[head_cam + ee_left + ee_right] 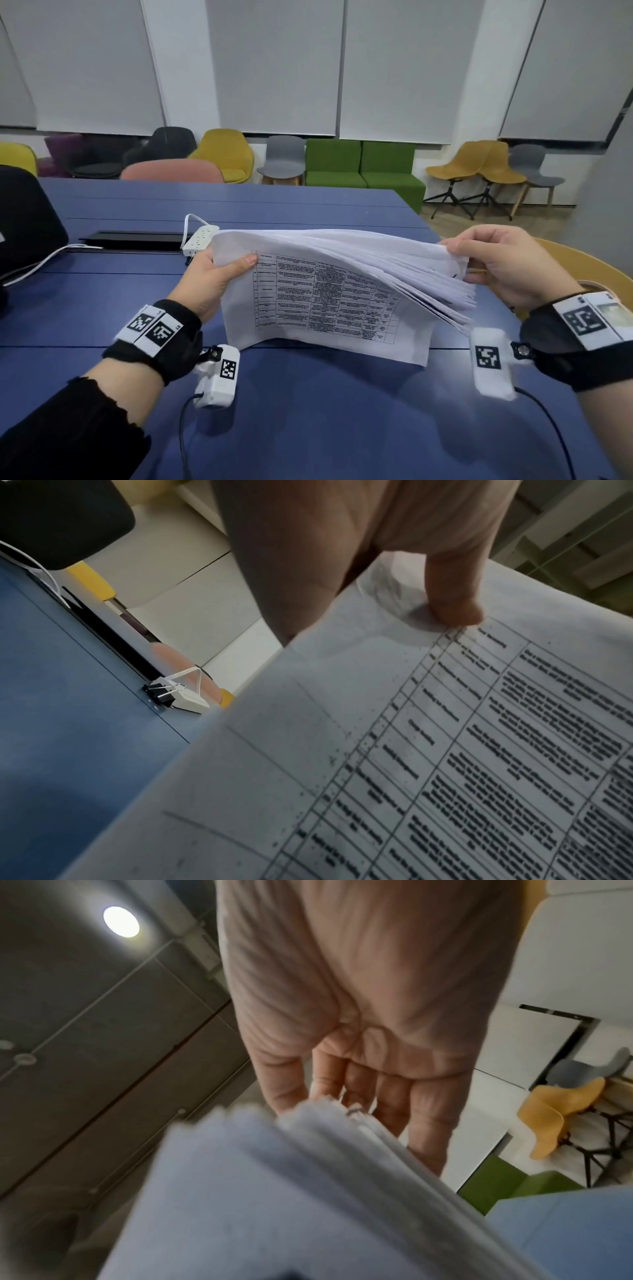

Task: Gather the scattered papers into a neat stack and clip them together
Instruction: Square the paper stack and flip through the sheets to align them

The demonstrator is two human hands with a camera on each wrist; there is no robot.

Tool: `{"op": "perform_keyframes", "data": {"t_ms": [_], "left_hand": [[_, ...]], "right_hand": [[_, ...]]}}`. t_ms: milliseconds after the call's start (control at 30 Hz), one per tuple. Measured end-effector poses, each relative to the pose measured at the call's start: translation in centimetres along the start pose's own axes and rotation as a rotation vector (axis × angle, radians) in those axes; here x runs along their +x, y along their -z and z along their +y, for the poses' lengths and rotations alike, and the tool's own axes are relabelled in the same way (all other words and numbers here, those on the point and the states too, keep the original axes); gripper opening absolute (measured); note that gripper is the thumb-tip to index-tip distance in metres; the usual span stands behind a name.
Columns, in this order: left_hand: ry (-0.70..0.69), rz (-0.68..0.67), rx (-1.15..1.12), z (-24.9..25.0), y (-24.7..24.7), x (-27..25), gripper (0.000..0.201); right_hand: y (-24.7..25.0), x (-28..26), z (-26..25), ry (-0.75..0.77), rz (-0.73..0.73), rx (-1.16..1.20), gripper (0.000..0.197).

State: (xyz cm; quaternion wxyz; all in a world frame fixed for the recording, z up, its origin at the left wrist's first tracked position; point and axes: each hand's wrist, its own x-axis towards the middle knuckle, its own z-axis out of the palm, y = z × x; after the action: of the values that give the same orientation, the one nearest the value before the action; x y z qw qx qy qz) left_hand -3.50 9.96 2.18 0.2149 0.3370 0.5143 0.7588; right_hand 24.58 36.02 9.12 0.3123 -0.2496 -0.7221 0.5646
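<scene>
A thick stack of white papers (329,287) with a printed table on the front sheet stands on its lower edge on the blue table (308,411), sagging in the middle. My left hand (219,274) grips its left edge, thumb (452,599) pressed on the front sheet (411,750). My right hand (503,263) pinches the fanned right edge (308,1164), whose sheets are uneven. A black binder clip (164,695) lies on the table beside the white power strip; in the head view the papers and my left hand hide it.
A white power strip (200,238) with its cord lies behind the papers, next to a black cable slot (133,236). A black bag or chair back (27,219) sits at the far left. A yellow chair (582,263) stands at the table's right edge.
</scene>
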Motion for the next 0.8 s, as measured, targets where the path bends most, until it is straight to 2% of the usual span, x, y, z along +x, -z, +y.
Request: {"op": "perform_keyframes", "data": {"t_ms": [167,267,333,467,533,600,667,700,800], "left_hand": [[0.015,0.002,-0.006,-0.1,0.3,0.2,0.092],[0.031,0.010,-0.036,-0.2,0.3,0.3,0.076],[0.042,0.023,-0.043,-0.1,0.2,0.3,0.064],[0.026,0.020,-0.016,0.0,0.0,0.2,0.088],[0.024,0.019,-0.022,-0.1,0.1,0.2,0.091],[0.025,0.017,-0.030,-0.1,0.1,0.3,0.090],[0.024,0.011,-0.033,-0.3,0.2,0.4,0.089],[0.025,0.010,-0.033,-0.3,0.3,0.4,0.090],[0.018,0.021,-0.032,-0.4,0.4,0.5,0.092]], "right_hand": [[-0.3,-0.3,0.6,0.241,0.033,-0.130,0.015],[0.0,-0.5,1.2,0.311,0.028,-0.155,0.014],[0.2,-0.6,1.5,0.304,-0.007,-0.161,0.017],[0.2,-0.9,1.7,0.257,-0.041,-0.138,0.028],[0.3,-0.8,1.8,0.283,-0.050,-0.164,0.035],[0.5,-0.6,2.0,0.325,-0.046,-0.232,0.028],[0.6,-0.7,2.0,0.343,-0.034,-0.283,0.005],[0.7,-0.7,2.2,0.353,-0.028,-0.320,0.005],[0.6,-0.9,2.6,0.403,-0.032,-0.437,0.030]]}}
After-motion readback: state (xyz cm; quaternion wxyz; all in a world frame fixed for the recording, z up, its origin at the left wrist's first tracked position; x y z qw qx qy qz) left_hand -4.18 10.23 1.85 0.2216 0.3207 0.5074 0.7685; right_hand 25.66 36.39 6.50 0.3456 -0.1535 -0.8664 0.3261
